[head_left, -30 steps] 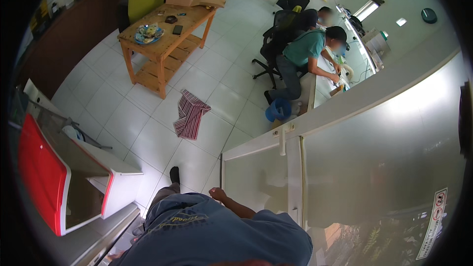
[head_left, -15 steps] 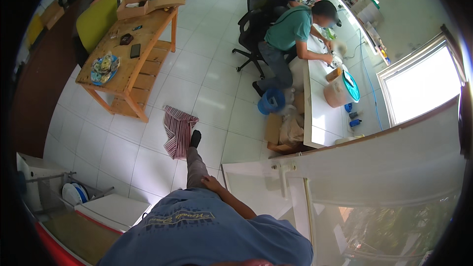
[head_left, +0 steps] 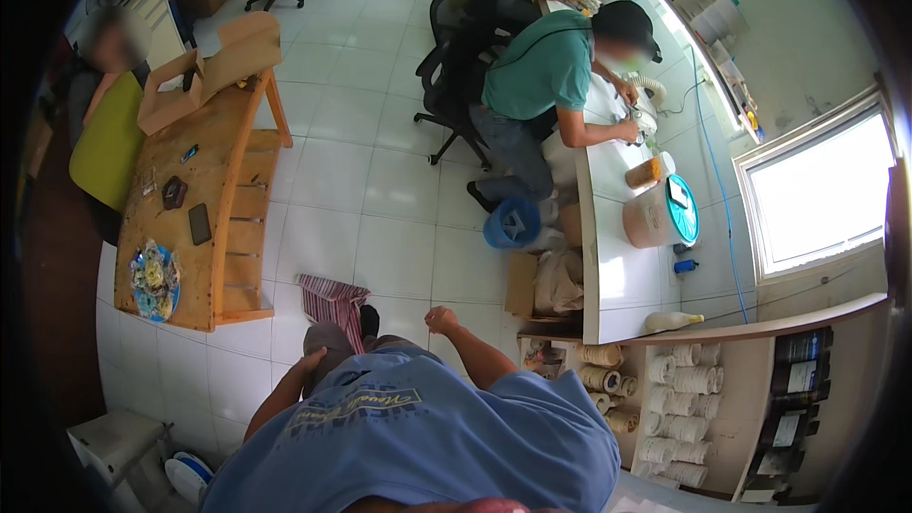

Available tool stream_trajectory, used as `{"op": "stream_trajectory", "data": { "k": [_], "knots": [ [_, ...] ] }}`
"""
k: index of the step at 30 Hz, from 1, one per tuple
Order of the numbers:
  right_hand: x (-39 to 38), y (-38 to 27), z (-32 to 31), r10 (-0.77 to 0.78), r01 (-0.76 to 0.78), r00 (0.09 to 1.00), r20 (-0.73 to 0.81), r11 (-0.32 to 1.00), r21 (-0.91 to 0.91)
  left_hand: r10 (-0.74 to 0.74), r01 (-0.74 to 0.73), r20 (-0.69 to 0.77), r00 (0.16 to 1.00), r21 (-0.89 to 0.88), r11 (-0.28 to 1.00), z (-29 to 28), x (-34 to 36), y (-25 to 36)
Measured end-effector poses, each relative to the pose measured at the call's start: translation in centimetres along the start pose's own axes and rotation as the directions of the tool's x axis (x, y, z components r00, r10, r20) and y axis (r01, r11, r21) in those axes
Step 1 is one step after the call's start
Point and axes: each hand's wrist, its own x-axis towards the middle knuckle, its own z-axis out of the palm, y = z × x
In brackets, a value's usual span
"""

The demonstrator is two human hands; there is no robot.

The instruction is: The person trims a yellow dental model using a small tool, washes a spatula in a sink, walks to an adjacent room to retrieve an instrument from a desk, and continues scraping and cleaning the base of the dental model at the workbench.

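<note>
My left hand (head_left: 313, 363) hangs beside my thigh at the lower middle, its fingers too small and partly hidden to read. My right hand (head_left: 441, 319) is held out to the right of my body with fingers curled; I cannot make out anything in it. My dark-socked foot (head_left: 370, 321) is on or beside a red-and-white striped cloth (head_left: 323, 296) on the tiled floor.
Left: wooden table (head_left: 237, 256) with blue plate, phone and open box; a seated person (head_left: 90, 85). Right: worker in teal shirt (head_left: 537, 66) at a white counter (head_left: 622, 280) with tubs, another beyond. Blue bin (head_left: 503, 233) below; shelves of rolls (head_left: 684, 399) lower right.
I have moved forward into the room, past the white door. The table and counter are nearer, the cloth is now at my feet, and my left hand has come into view.
</note>
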Motion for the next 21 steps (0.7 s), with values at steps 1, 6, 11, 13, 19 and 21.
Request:
{"op": "stream_trajectory", "data": {
  "k": [1,6,11,13,19,21],
  "knots": [
    [1.4,0.3,-1.8,0.011,-0.011,1.0,-0.007,1.0,-0.007,-0.002,0.034,-0.252,0.968,0.121,0.992,-2.7,5.3,0.7],
    [8.8,-7.8,-6.7,0.211,-0.218,0.969,0.131,0.975,0.036,0.473,-0.205,-0.459,0.752,0.52,0.829,-1.9,-0.8,14.8],
    [13.4,-16.7,-11.5,0.248,-0.249,0.964,0.097,0.969,-0.01,0.517,-0.046,-0.439,0.735,0.729,0.683,-5.3,0.6,29.2],
    [16.4,-20.9,-14.4,0.233,-0.232,0.965,0.122,0.972,-0.024,0.605,-0.071,-0.393,0.693,0.797,0.599,-7.5,-0.4,35.2],
    [30.9,-27.4,-21.1,0.012,-0.015,0.999,0.043,0.997,0.075,0.699,-0.228,0.023,0.715,0.953,0.201,-11.6,-4.5,53.7],
    [34.2,-30.8,-22.8,-0.045,0.059,0.989,-0.139,0.993,0.105,0.692,-0.229,0.048,0.72,0.958,0.173,-12.2,-3.1,58.2]
  ]
}}
